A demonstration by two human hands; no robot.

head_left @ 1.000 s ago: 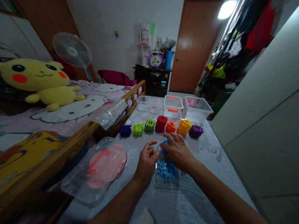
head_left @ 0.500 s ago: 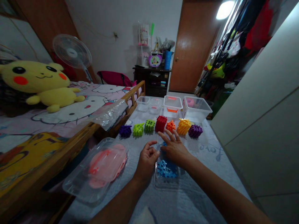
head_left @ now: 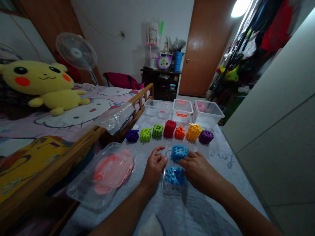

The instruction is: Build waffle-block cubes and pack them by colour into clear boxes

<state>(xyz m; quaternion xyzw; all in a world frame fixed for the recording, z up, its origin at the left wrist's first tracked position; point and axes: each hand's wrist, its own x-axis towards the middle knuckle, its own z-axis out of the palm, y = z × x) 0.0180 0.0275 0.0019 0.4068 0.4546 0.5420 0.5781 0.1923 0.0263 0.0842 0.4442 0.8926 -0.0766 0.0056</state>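
Observation:
A clear plastic box [head_left: 174, 191] stands in front of me with blue interlocking puzzle pieces [head_left: 175, 175] inside its near part. Toward its far end sits a stack of blue pieces [head_left: 179, 153] with a lattice-patterned top. My left hand [head_left: 155, 166] is at the box's left side, fingers curled and thumb against the rim. Over the right side reaches my right hand [head_left: 198, 167], its fingers bent and drawn together between the two groups of blue pieces. Whatever its fingertips pinch is hidden.
Beyond the box runs a row of coloured blocks, among them a red block [head_left: 169, 128] and a purple one [head_left: 206, 137]. Behind them stand clear bins [head_left: 208, 111]. Left lies a transparent lid [head_left: 86, 186] with pink pieces [head_left: 113, 172], near the wooden bed rail [head_left: 81, 147].
My right hand has moved back toward me and to the right, its fingers now curled in. This uncovers the far blue stack. My left hand stays at the box's side.

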